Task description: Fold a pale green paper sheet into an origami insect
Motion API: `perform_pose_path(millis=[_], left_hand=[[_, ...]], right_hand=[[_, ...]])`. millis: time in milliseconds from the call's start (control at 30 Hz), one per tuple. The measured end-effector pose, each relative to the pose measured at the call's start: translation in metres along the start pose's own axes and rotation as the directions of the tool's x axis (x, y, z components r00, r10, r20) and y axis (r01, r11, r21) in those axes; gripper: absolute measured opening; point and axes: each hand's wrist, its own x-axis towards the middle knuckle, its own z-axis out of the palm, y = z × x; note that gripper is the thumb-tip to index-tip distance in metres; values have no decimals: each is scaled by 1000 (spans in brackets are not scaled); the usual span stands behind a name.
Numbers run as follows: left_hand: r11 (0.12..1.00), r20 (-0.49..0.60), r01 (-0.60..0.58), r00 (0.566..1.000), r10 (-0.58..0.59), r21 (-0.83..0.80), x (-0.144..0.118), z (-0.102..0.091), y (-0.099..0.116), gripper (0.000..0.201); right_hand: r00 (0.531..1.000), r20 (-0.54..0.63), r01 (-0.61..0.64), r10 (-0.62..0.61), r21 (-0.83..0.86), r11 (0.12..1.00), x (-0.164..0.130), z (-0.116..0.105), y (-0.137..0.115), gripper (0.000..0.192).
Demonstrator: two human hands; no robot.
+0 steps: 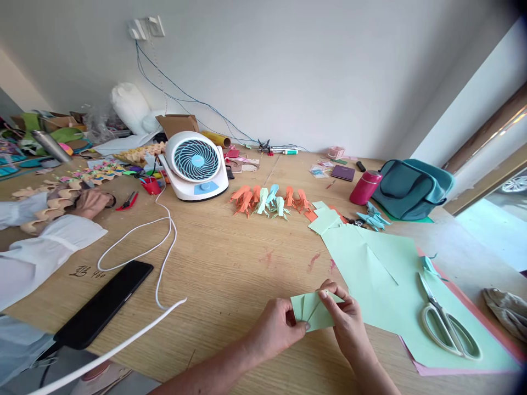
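Between my two hands is a small piece of folded light-green paper [322, 321] with pleat-like creases fanning across it. My left hand [280, 327] pinches its left end, thumb along the lower edge. At the upper right, my right hand [347, 317] grips the paper between thumb and fingers. To the right lie large light-green paper sheets [370, 274], with white-handled scissors [447, 323] resting on them. Smaller light-green paper pieces [325, 219] overlap the sheets' far corner. Folded orange [242, 198], pale-green [262, 202] and blue [272, 193] paper figures stand in a row farther back.
A white fan [195, 164] stands at the back left, its white cable [171, 241] looping across the table. A black phone [105, 304] lies at left, near another person's hand [93, 203]. A pink bottle [365, 186] and teal bag [411, 189] occupy the back right.
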Motion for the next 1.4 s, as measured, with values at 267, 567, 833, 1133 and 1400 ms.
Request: perform_pose_path(millis=[267, 567, 833, 1133, 1400], left_hand=[[997, -72, -78, 994, 78, -8, 0, -2, 5, 17], [986, -91, -97, 992, 85, -133, 13, -28, 9, 19], [972, -88, -113, 991, 97, -205, 33, -45, -10, 43], [953, -101, -159, 985, 137, -259, 35, -45, -22, 39], [952, -68, -175, 984, 163, -252, 32, -47, -18, 34]], right_hand=[[999, -37, -29, 29, 2, 1000, 0, 8, 7, 34], [999, -35, -39, 36, -109, 993, 12, 36, 7, 40], [999, -13, 38, -39, -55, 998, 26, 58, 19, 32], [999, -28, 24, -27, -108, 994, 28, 51, 38, 32], [997, -75, 6, -8, -31, 1000, 22, 55, 34, 27]])
